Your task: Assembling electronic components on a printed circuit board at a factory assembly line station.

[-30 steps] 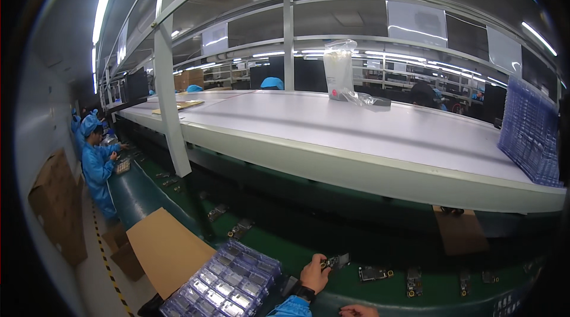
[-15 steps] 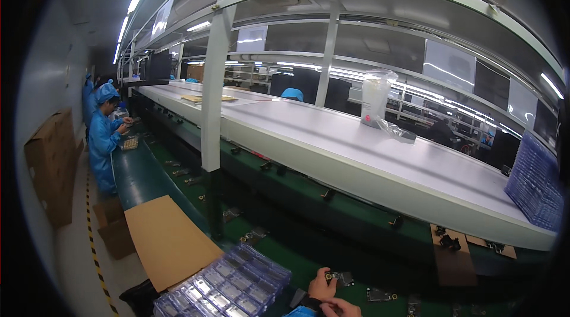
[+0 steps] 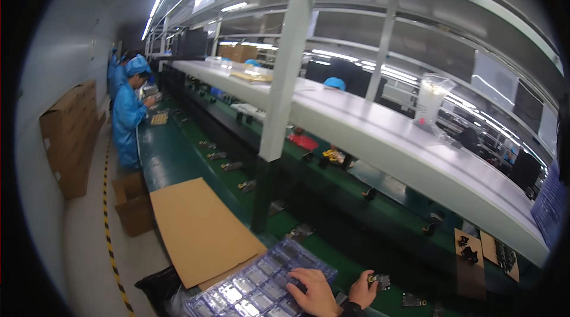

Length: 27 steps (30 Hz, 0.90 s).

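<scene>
Left hand [image 3: 361, 293] pinched closed on a board [image 3: 383, 282], above the green bench [image 3: 383, 305]; second board [image 3: 411, 300] lies just to its right; right hand [image 3: 314, 293] over the tray [image 3: 326, 267], fingers part-spread, can't tell if gripping; cardboard [image 3: 205, 228] beside tray.

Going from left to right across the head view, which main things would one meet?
Cartons, nearer co-worker, cardboard sheet, right hand, left hand, held board, next loose board, brown card, blue plastic.
</scene>
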Tool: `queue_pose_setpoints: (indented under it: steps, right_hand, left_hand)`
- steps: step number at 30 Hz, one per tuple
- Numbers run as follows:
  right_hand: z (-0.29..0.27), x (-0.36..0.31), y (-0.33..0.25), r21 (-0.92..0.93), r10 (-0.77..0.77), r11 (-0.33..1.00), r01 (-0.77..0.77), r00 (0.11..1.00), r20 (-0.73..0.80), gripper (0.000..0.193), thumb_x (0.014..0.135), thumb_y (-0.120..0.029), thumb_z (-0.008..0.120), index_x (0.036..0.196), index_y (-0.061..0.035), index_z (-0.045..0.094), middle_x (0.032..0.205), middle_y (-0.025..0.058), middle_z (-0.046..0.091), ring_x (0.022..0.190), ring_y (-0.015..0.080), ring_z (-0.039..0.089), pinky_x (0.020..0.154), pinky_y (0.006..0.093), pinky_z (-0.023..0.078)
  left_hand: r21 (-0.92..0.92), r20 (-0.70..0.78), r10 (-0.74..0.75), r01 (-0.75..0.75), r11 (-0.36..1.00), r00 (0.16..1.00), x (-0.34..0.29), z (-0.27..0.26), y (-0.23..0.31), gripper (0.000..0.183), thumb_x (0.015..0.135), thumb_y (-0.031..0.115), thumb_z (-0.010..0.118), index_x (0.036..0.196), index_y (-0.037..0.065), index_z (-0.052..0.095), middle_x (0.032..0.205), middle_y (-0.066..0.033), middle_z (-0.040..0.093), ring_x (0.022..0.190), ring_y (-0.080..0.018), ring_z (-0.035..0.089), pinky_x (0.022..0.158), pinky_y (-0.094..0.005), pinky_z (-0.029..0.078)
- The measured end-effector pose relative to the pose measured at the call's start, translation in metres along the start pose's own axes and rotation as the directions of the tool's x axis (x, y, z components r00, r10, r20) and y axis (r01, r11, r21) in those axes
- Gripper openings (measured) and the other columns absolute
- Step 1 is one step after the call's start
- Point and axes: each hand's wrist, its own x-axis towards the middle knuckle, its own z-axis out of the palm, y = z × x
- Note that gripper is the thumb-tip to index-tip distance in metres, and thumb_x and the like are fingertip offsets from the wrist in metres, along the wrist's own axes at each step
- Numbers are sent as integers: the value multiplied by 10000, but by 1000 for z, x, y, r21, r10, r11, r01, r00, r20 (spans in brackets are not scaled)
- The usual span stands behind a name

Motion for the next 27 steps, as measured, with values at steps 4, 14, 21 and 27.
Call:
queue_pose_setpoints:
  steps: [4,14,21,27]
  right_hand:
    - [19,21,17,21,12,1000,-17,969,246,487,894,-380,705,1278,-86,643,1431,162,512,1303,399,427,1082,547,358]
    - [43,33,10,-236,-13,969,78,965,264,442,881,-386,704,1192,-73,697,1353,135,576,1234,411,470,1041,490,411]
    - [46,31,11,-251,21,967,28,982,189,445,858,-365,733,1172,-51,697,1321,169,577,1204,394,491,1025,471,426]
    - [49,26,11,-261,24,965,14,990,139,426,853,-295,717,1183,-30,668,1261,186,611,1197,389,510,1020,460,430]
  left_hand:
    - [-89,8,61,-60,994,998,-3,-2,6,429,896,213,676,1289,124,527,1057,-225,675,948,-423,664,821,-473,536]
    - [-95,-93,91,-100,990,991,1,-10,16,334,915,133,636,1222,72,520,950,-229,655,885,-437,640,748,-482,522]
    - [-81,-98,51,-59,995,994,2,-10,16,336,912,149,648,1221,78,535,959,-235,661,900,-449,640,762,-494,524]
    - [-62,-80,42,-47,997,996,3,-11,15,354,908,152,655,1234,80,537,973,-234,668,918,-448,642,769,-495,527]
